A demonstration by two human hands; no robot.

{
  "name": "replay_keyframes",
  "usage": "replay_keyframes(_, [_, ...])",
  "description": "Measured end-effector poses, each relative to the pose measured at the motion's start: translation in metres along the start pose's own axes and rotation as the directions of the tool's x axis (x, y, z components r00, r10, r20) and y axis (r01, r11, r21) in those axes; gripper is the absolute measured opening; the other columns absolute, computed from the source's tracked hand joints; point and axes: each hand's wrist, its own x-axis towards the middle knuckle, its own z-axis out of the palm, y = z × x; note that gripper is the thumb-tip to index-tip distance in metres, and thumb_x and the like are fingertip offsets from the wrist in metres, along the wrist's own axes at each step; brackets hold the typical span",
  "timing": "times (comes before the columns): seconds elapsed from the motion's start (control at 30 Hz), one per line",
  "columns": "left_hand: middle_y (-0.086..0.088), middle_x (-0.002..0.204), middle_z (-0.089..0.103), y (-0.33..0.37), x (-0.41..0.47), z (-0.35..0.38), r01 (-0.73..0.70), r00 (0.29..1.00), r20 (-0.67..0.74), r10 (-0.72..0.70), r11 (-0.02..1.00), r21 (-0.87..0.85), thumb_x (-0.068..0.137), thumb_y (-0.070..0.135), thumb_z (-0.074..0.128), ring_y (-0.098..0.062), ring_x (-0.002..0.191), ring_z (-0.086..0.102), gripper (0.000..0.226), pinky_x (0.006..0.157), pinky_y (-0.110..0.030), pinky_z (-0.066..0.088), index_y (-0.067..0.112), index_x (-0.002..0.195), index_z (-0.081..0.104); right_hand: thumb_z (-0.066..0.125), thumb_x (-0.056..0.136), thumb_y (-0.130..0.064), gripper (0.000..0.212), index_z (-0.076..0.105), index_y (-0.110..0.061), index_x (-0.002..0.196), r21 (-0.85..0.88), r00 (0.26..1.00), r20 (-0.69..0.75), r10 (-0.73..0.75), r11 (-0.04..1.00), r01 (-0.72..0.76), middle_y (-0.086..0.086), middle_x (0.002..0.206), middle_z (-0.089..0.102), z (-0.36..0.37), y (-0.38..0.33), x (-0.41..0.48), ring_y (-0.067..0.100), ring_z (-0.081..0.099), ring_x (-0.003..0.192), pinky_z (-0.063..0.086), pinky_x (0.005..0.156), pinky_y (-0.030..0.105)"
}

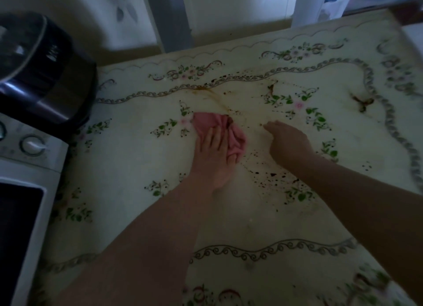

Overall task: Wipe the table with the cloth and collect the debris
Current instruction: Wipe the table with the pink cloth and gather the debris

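A crumpled pink cloth (210, 125) lies near the middle of the table (128, 159), which is covered with a cream floral tablecloth. My left hand (214, 154) presses flat on the cloth, fingers spread over it. My right hand (289, 141) rests palm down on the table just right of the cloth, fingers loosely together and curved, nothing visible in it. Dark crumbs and specks (273, 176) are scattered between and below my hands. Brown smears (207, 90) streak the tablecloth beyond the cloth, and a dark stain (362, 103) sits at the right.
A dark round cooker (39, 72) stands at the table's left. Under it and nearer to me is a white appliance with a dial (32, 144) and a dark window (16, 223). A white post (306, 3) rises behind the table's far edge.
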Motion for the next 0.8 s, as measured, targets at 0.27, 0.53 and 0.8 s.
replay_keyframes(0.27, [-0.008,0.138,0.053,0.056,-0.033,-0.009,-0.068,0.985,-0.173,-0.008,0.902,-0.427,0.099,0.024,0.037,-0.026,0.126,0.049,0.041,0.104,-0.035,0.039,0.015,0.138,0.048,0.044,0.084,0.002,0.067,0.033,-0.018,0.148,-0.035,0.994,0.056,-0.095,0.995,0.097,-0.001,0.157,0.026,-0.008,0.033,-0.031,0.018,0.033,0.141,0.032,0.111,0.036])
replay_keyframes(0.53, [-0.008,0.139,0.05,0.027,-0.053,-0.054,0.455,0.761,0.129,-0.636,0.381,-0.805,0.087,0.016,0.062,-0.027,0.124,0.05,0.056,0.103,-0.042,0.045,0.017,0.14,0.043,0.045,0.083,0.003,0.068,0.034,-0.019,0.147,-0.043,0.974,0.083,-0.21,0.976,0.214,0.0,0.156,0.029,-0.013,0.05,-0.053,0.018,0.033,0.141,0.032,0.113,0.038])
replay_keyframes(0.8, [-0.013,0.147,0.038,0.019,-0.07,-0.044,0.605,0.647,0.115,-0.754,0.416,-0.678,0.083,0.007,0.056,-0.032,0.131,0.041,0.064,0.104,-0.049,0.041,0.013,0.143,0.035,0.044,0.093,-0.018,0.05,0.039,-0.02,0.142,0.082,0.918,0.101,-0.383,0.923,0.376,0.009,0.148,0.038,0.022,0.003,-0.058,0.03,0.04,0.133,0.038,0.108,0.039])
